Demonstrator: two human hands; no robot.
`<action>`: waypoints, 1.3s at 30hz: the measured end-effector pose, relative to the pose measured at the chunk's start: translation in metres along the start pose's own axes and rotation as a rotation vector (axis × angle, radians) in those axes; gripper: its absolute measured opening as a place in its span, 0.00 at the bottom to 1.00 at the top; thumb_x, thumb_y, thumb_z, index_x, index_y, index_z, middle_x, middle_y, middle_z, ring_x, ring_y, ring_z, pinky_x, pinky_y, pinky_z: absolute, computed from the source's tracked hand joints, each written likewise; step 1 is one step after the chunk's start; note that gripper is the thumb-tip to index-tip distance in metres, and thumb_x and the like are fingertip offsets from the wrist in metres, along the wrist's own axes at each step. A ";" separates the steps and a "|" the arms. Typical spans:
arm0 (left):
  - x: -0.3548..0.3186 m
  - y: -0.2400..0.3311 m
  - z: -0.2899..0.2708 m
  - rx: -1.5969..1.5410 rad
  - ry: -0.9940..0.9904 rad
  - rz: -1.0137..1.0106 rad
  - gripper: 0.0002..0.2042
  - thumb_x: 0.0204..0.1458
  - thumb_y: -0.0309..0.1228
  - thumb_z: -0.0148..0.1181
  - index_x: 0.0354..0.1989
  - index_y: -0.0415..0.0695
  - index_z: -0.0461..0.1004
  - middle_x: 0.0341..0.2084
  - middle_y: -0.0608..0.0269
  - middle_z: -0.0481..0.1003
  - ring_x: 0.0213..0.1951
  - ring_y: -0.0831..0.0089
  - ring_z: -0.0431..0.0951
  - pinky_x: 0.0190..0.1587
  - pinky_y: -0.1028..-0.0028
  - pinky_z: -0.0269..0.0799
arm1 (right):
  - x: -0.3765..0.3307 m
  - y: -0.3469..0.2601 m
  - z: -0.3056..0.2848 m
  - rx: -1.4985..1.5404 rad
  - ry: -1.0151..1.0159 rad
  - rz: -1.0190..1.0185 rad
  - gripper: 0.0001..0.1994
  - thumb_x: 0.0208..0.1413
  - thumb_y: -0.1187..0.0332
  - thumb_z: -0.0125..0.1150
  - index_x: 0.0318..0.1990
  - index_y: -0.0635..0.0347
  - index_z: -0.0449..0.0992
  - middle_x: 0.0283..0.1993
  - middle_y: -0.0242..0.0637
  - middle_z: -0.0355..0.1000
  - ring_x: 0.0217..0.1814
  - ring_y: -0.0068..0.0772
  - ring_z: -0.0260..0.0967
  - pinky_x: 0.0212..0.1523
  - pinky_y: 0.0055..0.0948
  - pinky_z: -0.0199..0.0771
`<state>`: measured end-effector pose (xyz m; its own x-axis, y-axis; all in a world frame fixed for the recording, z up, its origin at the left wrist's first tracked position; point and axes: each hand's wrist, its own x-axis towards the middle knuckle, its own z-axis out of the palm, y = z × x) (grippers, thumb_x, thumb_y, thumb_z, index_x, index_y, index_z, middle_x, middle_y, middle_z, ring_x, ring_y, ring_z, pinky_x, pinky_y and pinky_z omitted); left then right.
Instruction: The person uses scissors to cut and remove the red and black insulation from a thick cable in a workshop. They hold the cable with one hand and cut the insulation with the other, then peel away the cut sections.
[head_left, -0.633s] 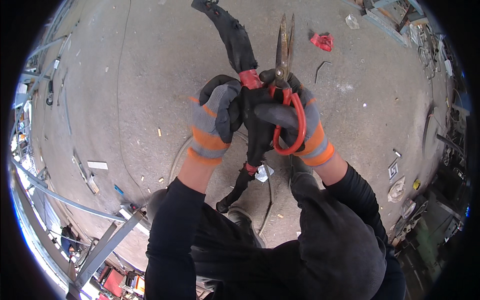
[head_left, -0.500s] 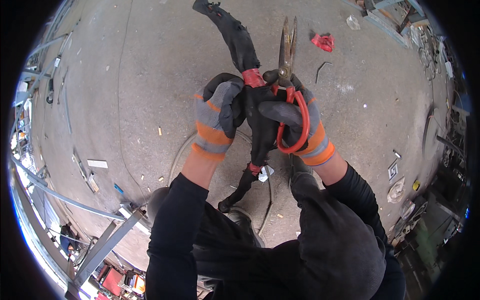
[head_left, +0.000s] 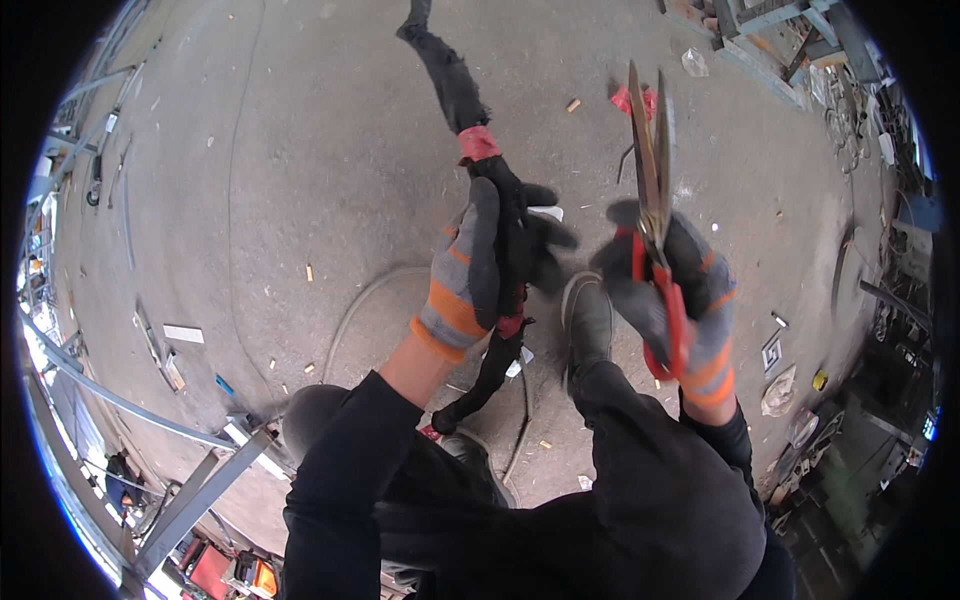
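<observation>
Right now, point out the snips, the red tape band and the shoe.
snips (head_left: 650, 150), head view, on the long metal blades.
red tape band (head_left: 478, 143), head view, middle of the wrap.
shoe (head_left: 587, 318), head view, on the toe.

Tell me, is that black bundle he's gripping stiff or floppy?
Probably semi-stiff. The black bundle runs fairly straight above and below the left hand without drooping, yet it kinks slightly near the red tape. Its ragged black wrap looks soft and grippy, so unlikely to slip. The right hand holds snips apart from it.
</observation>
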<state>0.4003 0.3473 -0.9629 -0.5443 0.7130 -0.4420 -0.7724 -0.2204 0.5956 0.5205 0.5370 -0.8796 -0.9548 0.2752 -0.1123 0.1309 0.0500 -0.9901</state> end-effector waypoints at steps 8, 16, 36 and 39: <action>-0.004 -0.020 0.003 0.206 0.220 0.296 0.21 0.69 0.39 0.62 0.62 0.38 0.71 0.43 0.57 0.81 0.40 0.69 0.85 0.42 0.67 0.86 | -0.020 0.006 -0.002 0.242 -0.334 0.337 0.29 0.64 0.58 0.75 0.66 0.67 0.75 0.46 0.38 0.80 0.42 0.26 0.79 0.46 0.28 0.80; -0.006 -0.027 0.011 0.398 0.181 0.426 0.19 0.68 0.31 0.59 0.63 0.34 0.71 0.49 0.53 0.82 0.49 0.68 0.84 0.52 0.69 0.81 | -0.008 0.016 0.003 0.285 -0.356 0.428 0.21 0.68 0.59 0.67 0.61 0.65 0.79 0.39 0.35 0.81 0.25 0.20 0.74 0.27 0.22 0.74; 0.005 -0.040 0.011 0.877 0.137 0.521 0.26 0.65 0.28 0.60 0.71 0.37 0.63 0.54 0.51 0.77 0.54 0.58 0.80 0.57 0.64 0.77 | -0.022 0.039 0.011 0.121 -0.098 0.214 0.26 0.56 0.70 0.81 0.60 0.66 0.79 0.44 0.33 0.81 0.44 0.19 0.74 0.47 0.27 0.80; 0.003 -0.037 0.014 1.097 0.115 0.643 0.30 0.63 0.25 0.61 0.73 0.36 0.61 0.59 0.43 0.76 0.59 0.50 0.80 0.62 0.60 0.75 | -0.022 0.043 0.015 0.105 -0.034 0.147 0.26 0.56 0.69 0.82 0.59 0.67 0.79 0.43 0.35 0.81 0.43 0.20 0.75 0.47 0.28 0.81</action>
<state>0.4314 0.3671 -0.9768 -0.7854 0.6095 0.1082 0.2836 0.1989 0.9381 0.5434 0.5182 -0.9209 -0.9363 0.2391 -0.2572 0.2427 -0.0889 -0.9660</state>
